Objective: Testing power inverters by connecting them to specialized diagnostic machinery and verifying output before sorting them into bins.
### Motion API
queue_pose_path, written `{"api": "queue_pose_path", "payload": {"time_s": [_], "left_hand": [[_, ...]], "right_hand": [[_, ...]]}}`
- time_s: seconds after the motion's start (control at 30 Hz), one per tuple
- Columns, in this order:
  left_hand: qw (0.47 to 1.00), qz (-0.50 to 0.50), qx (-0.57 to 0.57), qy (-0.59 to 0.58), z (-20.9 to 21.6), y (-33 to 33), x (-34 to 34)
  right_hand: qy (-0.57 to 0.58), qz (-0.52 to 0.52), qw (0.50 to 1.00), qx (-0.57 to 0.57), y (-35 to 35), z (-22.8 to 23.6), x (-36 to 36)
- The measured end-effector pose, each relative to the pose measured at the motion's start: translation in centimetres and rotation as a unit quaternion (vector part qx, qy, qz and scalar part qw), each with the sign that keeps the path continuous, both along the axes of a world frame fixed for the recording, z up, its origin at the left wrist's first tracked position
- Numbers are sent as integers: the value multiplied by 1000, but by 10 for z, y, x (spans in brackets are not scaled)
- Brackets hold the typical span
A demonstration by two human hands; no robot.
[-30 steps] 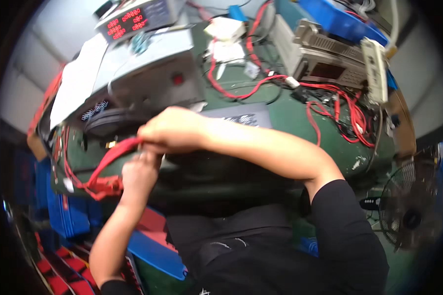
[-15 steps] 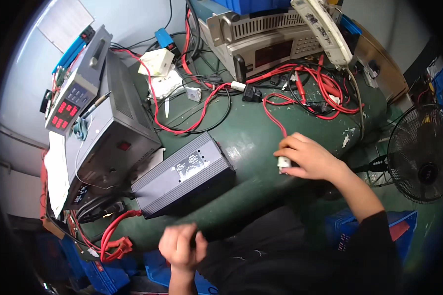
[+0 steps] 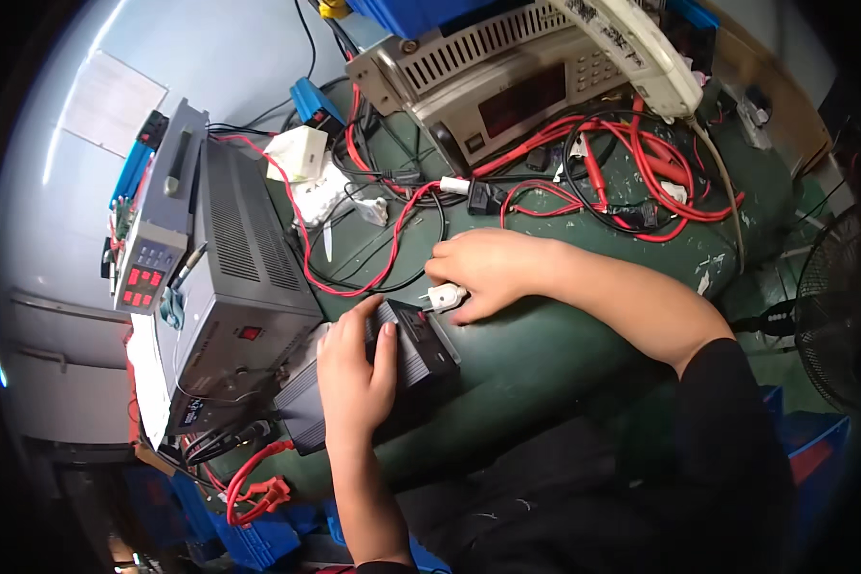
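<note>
A white power plug (image 3: 447, 298) sits in the fingers of my right hand (image 3: 488, 270), its metal prongs pointing left at the near end of a dark ribbed metal box (image 3: 417, 346). The prongs are close to that end panel; whether they touch it I cannot tell. My left hand (image 3: 356, 368) lies across the top of the box, fingers stretched and thumb apart, covering the display there. Thick red leads with a red connector (image 3: 270, 493) and black cables come out of the box's left end.
Left stands a large grey power unit (image 3: 258, 249) with a red-digit meter (image 3: 143, 279) on it. Behind are a grey bench instrument (image 3: 517, 100), a white handheld device (image 3: 636, 57) and tangled red and black leads (image 3: 655, 182). A black fan (image 3: 837, 306) is at the right.
My right hand has carried the plug left to the box's end. My left hand has risen from the table's front edge onto the box. The whole view has shifted slightly.
</note>
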State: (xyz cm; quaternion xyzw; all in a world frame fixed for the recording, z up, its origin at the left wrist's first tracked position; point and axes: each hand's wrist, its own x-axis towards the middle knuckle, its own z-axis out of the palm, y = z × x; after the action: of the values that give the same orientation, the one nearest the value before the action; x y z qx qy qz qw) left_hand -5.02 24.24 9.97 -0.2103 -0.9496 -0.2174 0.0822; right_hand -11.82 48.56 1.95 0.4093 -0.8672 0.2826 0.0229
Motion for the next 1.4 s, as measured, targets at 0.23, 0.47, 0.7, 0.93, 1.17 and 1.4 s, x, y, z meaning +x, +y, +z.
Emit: {"api": "queue_pose_path", "payload": {"time_s": [0.23,0.47,0.7,0.93,1.17,1.4], "left_hand": [[995,-95,-9,-22,7,15,-18],[944,-231,-135,-191,28,33,-76],[921,-285,-96,-247,10,28,-91],[925,-279,-92,-239,10,30,-88],[927,-287,-108,-217,9,31,-89],[925,-303,-135,-183,10,31,-89]], "right_hand": [[-17,-86,996,8,-3,-7,-10],[-17,-166,986,-26,2,-9,-16],[-34,-153,987,21,11,-4,-18],[-48,-130,990,-3,11,-6,-20],[-46,-129,991,-1,12,-7,-20],[-42,-115,992,-7,10,-12,-23]]}}
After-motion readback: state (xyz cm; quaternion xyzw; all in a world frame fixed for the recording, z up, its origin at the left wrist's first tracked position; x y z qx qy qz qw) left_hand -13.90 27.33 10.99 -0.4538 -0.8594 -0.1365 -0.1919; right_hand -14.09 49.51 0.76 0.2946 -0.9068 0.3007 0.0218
